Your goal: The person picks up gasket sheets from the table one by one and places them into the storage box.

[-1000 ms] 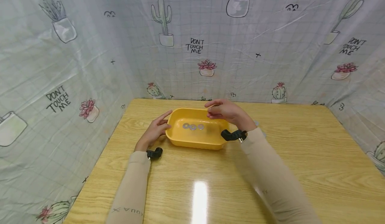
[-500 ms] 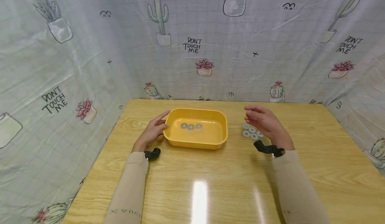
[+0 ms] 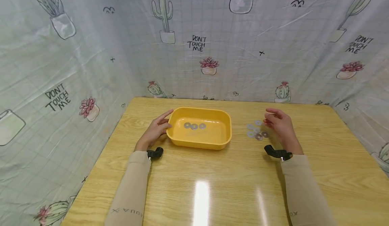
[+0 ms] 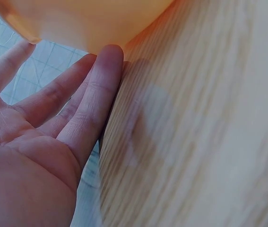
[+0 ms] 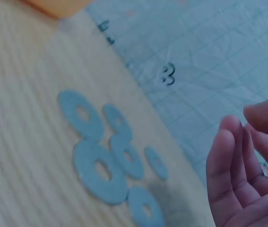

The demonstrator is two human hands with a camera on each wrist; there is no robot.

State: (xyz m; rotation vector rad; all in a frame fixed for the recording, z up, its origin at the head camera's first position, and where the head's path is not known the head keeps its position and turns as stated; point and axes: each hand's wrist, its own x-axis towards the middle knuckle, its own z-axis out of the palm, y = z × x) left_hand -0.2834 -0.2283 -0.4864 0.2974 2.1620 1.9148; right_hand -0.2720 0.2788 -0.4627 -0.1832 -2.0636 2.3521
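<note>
A yellow plastic basin (image 3: pixel 199 144) stands on the table, with three flat metal washers (image 3: pixel 194 128) lying in a row on its floor. At its left end is my left hand (image 3: pixel 156 131), fingers extended against the wall; in the left wrist view a fingertip of that hand (image 4: pixel 39 137) touches the basin's side (image 4: pixel 77 28). To the right, several grey washers (image 3: pixel 256 130) lie flat in a cluster. My right hand (image 3: pixel 282 126) hovers just right of them, fingers loosely bent. In the right wrist view nothing shows between its thumb and fingers, beside the washers (image 5: pixel 89 165).
The wooden table (image 3: pixel 231 182) meets a hanging cactus-print sheet (image 3: pixel 237 67) along its back edge and left side. Each wrist wears a black camera mount, the left one (image 3: pixel 155 152) close to the basin's front corner.
My right hand has moved from above the basin's right end to the washers on the right, leaving the basin's inside in full view. The left hand stays at the basin's left end.
</note>
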